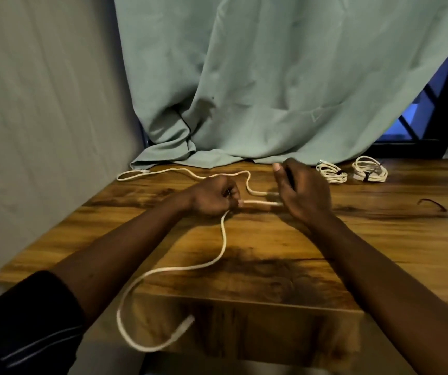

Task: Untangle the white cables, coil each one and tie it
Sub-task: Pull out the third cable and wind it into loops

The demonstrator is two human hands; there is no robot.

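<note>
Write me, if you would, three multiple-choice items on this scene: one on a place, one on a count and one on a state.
1. Where on the table do the coiled cables lie?
A. Far right, by the curtain
B. In the middle
C. At the near left corner

2. How many cables are already coiled?
A. One
B. Two
C. Four

3. The cable gripped by the left hand is:
A. Coiled and tied
B. Uncoiled, trailing across the table
C. Cut in two

Answers:
1 A: both bundles sit far right, just before the curtain's hem.
2 B: two tied bundles lie side by side.
3 B: it snakes in one piece from the far left past the hand toward the near edge.
</note>
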